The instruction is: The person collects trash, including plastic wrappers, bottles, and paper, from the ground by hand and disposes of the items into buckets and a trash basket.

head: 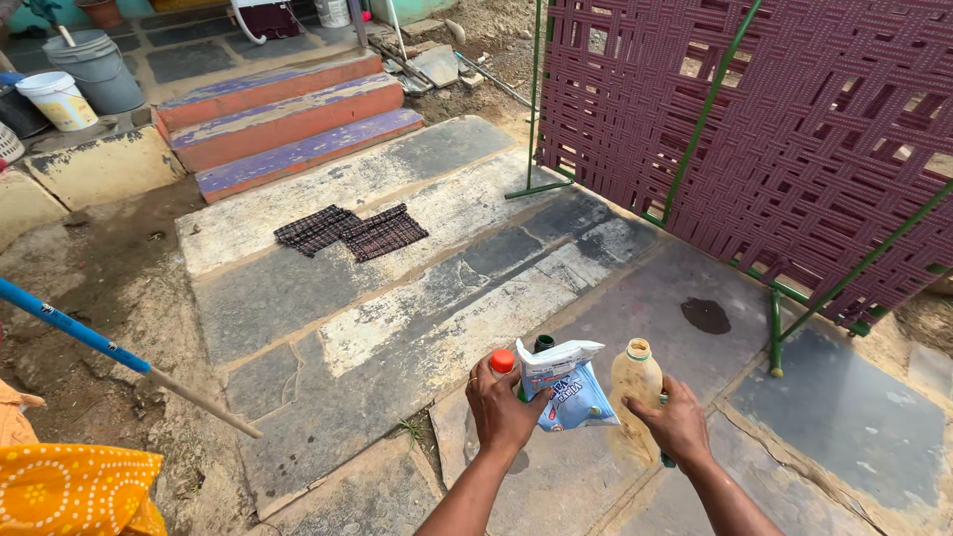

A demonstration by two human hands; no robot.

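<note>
Grey slate paving slabs, patched with pale wear, fill the head view. Both bare forearms rise from about 6 o'clock, wrists bent so the backs of the hands face the camera.

The left hand is clenched around a bunch of things: an orange-capped bottle poking up at its 12 o'clock, a dark-capped bottle just beside it at 1 o'clock, and a crumpled blue-and-white plastic pouch pinched by the thumb at 3 o'clock. A ring shows on one finger.

The right hand has its grip wrapped on a cloudy, dusty clear plastic bottle with a green neck ring, held upright at the hand's 11 o'clock, touching the pouch's right edge. A small dark green piece shows under its fingers; what it is cannot be told.

At 2 o'clock stands a tilted maroon woven cot with a green metal frame. At 11 o'clock lie two dark checked cloths, and beyond them red-and-purple painted steps. Grey and white plastic buckets sit at 10 o'clock; a blue-handled stick slants at 9 o'clock.
</note>
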